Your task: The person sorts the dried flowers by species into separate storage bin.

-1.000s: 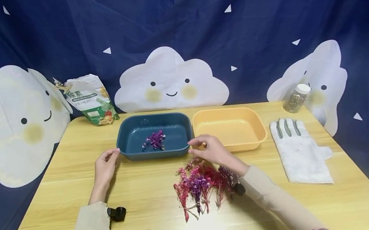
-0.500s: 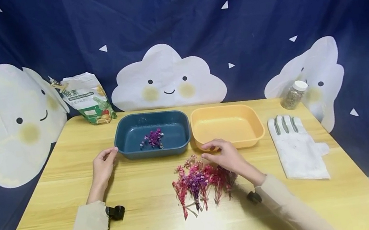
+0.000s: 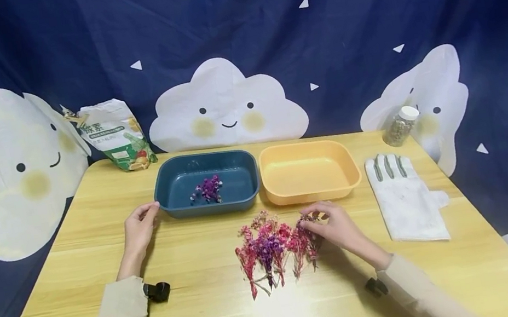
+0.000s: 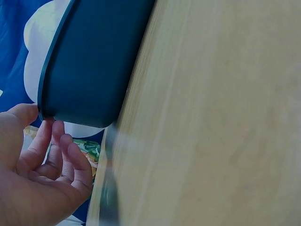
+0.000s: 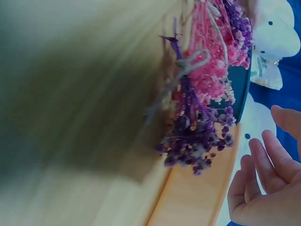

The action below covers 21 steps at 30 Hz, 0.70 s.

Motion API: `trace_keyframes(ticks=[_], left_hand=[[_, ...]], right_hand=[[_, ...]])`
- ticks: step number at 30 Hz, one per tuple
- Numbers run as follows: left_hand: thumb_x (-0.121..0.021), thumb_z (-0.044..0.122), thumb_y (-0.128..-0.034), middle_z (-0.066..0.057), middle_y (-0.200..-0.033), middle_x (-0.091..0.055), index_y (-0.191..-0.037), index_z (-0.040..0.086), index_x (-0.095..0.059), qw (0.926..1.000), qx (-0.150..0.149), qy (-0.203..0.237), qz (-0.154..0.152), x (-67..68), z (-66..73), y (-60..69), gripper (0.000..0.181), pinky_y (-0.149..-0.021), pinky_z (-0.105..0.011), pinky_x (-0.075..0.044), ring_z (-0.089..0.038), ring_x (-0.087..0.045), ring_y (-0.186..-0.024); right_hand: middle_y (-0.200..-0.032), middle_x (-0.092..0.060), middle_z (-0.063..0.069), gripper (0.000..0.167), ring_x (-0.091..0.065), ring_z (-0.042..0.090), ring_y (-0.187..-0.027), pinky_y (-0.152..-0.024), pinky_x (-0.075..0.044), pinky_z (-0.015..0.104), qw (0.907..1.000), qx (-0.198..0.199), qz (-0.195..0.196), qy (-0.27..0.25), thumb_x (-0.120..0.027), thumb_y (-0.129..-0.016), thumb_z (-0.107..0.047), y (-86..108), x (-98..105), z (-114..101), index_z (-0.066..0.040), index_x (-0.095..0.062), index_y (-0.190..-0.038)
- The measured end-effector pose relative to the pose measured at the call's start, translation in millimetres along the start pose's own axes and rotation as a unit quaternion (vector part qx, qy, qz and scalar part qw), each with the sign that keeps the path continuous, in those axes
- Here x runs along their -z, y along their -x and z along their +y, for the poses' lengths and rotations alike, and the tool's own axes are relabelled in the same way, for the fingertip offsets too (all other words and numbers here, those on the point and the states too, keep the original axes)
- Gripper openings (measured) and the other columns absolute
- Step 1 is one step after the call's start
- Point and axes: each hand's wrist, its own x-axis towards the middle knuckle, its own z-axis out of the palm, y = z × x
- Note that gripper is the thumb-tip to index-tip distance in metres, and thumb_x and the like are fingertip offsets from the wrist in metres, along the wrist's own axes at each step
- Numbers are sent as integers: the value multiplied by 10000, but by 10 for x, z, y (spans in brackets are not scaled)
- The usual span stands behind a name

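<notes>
My left hand (image 3: 140, 232) pinches the rim of a dark blue plastic tub (image 3: 209, 210) at its near left corner; the left wrist view shows thumb and forefinger on either side of the edge. A small purple dried flower bunch (image 3: 209, 189) lies inside. My right hand (image 3: 342, 227) hovers over the right end of a row of pink and purple dried flower bunches (image 3: 268, 250) on the table. In the right wrist view its fingers are apart and loosely bent, holding nothing, near a tied purple bunch (image 5: 197, 136).
A yellow tub (image 3: 315, 196) stands right of the blue one. Farther right lie a white glove (image 3: 408, 206) and, behind it, a clear jar with a white lid (image 3: 401, 127). A printed bag (image 3: 116, 138) stands at the back left, before a blue cloud-patterned curtain (image 3: 260, 8).
My right hand has let go of the blue tub's right corner and moved right and nearer, over the flower bunches. The left hand stays at the tub's left corner.
</notes>
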Motion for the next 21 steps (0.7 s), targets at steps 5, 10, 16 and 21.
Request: trace_keyframes(ticks=[5, 10, 16, 21], left_hand=[[-570, 303, -954, 111, -829, -591, -1134, 2, -593, 10000, 20, -10, 9, 5, -1, 2, 351, -664, -145, -482, -24, -549, -741], [-566, 303, -956, 109, -843, -595, -1131, 14, -592, 10000, 68, -11, -23, 9, -3, 9, 338, -675, -145, -484, -21, -548, -749], [-552, 302, -963, 123, -844, -586, -1174, -18, -573, 9999, 100, -23, -83, 31, 5, 10, 384, -680, -142, -481, -25, -542, -754], [-559, 327, -956, 108, -840, -585, -1146, 12, -581, 9999, 105, -4, -94, 22, 11, -1, 368, -692, -151, -484, -34, -547, -768]], right_hand=[[-1025, -690, 98, 239, -605, 291, -974, -789, -529, 426, 9997, -70, -30, 232, -765, -777, -116, 153, 31, 45, -43, -700, -995], [-1006, -688, 74, 241, -617, 265, -959, -813, -535, 410, 9992, -292, -107, 239, -772, -762, -97, 351, 43, 86, -52, -702, -989], [-969, -679, 66, 240, -643, 247, -904, -820, -546, 349, 9972, -658, -342, 107, -774, -754, -95, 522, 16, 134, -42, -696, -975], [-942, -684, 44, 242, -641, 220, -887, -876, -515, 407, 9954, -709, -528, 363, -768, -765, -158, 588, -6, 169, -42, -693, -964]])
